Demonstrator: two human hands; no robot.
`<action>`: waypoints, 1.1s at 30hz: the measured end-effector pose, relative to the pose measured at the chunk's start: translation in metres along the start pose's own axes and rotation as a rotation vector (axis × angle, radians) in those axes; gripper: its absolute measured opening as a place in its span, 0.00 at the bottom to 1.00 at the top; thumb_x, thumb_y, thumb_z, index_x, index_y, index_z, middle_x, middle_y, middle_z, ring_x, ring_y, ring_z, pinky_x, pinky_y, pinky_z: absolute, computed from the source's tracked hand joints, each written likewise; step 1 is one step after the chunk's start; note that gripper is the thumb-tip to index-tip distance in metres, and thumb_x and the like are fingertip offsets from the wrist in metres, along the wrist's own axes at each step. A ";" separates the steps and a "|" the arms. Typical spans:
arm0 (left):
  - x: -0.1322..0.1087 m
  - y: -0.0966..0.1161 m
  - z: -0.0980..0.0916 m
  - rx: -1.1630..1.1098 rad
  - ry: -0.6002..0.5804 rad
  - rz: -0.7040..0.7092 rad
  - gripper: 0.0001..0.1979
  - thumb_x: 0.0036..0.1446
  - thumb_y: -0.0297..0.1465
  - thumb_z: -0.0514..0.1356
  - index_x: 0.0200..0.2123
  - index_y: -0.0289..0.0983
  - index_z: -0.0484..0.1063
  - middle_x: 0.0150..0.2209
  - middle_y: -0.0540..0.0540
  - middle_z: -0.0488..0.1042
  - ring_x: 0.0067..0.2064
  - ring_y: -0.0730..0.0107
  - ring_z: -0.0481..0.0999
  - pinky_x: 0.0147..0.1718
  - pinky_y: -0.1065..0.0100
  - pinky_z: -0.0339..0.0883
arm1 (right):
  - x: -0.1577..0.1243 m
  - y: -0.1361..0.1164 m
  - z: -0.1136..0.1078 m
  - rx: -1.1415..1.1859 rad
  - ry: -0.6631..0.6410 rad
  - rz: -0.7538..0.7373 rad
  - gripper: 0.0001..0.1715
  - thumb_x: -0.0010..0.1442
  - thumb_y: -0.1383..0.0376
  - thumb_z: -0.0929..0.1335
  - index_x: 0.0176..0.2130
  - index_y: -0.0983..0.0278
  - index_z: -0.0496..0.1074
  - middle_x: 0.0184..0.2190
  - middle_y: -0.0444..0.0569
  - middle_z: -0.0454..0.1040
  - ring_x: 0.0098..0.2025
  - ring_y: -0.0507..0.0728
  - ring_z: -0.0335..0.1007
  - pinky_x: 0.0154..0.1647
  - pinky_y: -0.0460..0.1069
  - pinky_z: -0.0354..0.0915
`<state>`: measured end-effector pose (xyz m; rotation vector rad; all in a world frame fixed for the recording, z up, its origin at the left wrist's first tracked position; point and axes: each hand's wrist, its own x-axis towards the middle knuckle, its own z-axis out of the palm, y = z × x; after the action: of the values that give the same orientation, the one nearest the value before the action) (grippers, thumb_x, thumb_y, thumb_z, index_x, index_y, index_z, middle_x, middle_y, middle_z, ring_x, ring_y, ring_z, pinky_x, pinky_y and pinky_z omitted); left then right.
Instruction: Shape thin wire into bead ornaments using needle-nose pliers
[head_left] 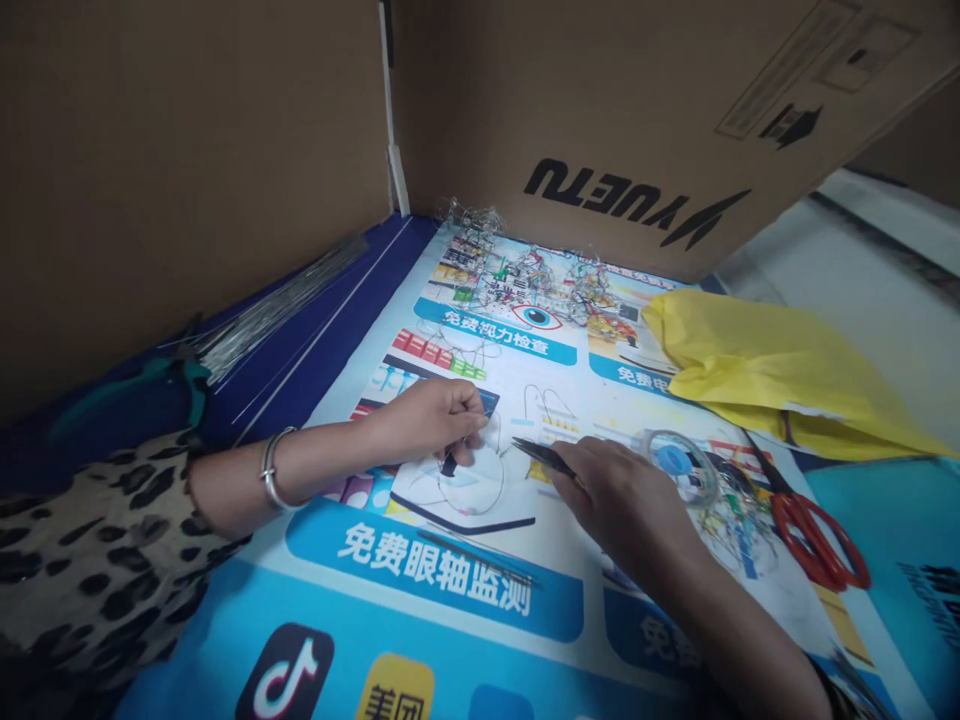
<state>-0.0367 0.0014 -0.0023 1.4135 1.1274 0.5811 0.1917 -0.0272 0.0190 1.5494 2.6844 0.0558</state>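
Observation:
My left hand (pixel 450 418), with a silver bangle at its wrist, is closed in a pinch on a thin wire (pixel 501 487). The wire curves below the fingers in a loose loop. To its right, my right hand (pixel 611 495) is wrapped round dark, pointed pliers (pixel 541 455). Their jaws point left toward the wire, a short way from my left fingertips; whether they touch it I cannot tell. The handles are hidden in my palm. Another bent piece of wire (pixel 551 400) lies on the printed sheet just beyond the hands.
Tangled wire pieces (pixel 532 275) lie at the back before a cardboard box (pixel 600 110). Straight wires (pixel 270 305) and teal-handled pliers (pixel 191 378) are on the left. A yellow bag (pixel 780 365), a tape roll (pixel 709 470) and red-handled scissors (pixel 817 540) sit on the right.

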 end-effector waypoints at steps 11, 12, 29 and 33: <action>-0.002 0.001 0.000 0.081 0.086 -0.029 0.08 0.54 0.35 0.55 0.27 0.36 0.63 0.23 0.49 0.74 0.22 0.71 0.75 0.14 0.77 0.62 | 0.002 0.007 0.014 0.180 0.172 0.029 0.14 0.60 0.61 0.62 0.43 0.63 0.70 0.34 0.51 0.72 0.38 0.58 0.65 0.39 0.51 0.60; -0.002 0.000 0.000 0.087 0.089 -0.029 0.08 0.54 0.35 0.55 0.27 0.36 0.63 0.24 0.49 0.74 0.23 0.71 0.76 0.14 0.76 0.63 | 0.002 0.006 0.015 0.214 0.207 0.039 0.14 0.60 0.61 0.62 0.43 0.64 0.70 0.35 0.51 0.72 0.39 0.58 0.66 0.39 0.51 0.60; -0.004 0.004 0.005 -0.093 0.155 -0.083 0.07 0.55 0.32 0.55 0.27 0.37 0.62 0.26 0.49 0.73 0.24 0.75 0.73 0.15 0.78 0.62 | -0.007 -0.042 0.026 0.500 0.423 -0.095 0.17 0.52 0.53 0.69 0.33 0.64 0.66 0.28 0.48 0.69 0.32 0.56 0.64 0.32 0.49 0.61; -0.004 0.007 0.008 -0.078 0.148 -0.101 0.06 0.56 0.30 0.54 0.27 0.37 0.61 0.24 0.50 0.72 0.23 0.75 0.73 0.14 0.78 0.62 | -0.005 -0.043 0.029 0.494 0.424 -0.114 0.16 0.52 0.55 0.69 0.33 0.64 0.65 0.28 0.48 0.69 0.32 0.55 0.63 0.32 0.49 0.61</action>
<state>-0.0298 -0.0050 0.0039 1.2558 1.2725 0.6586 0.1584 -0.0530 -0.0121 1.6454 3.3081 -0.3487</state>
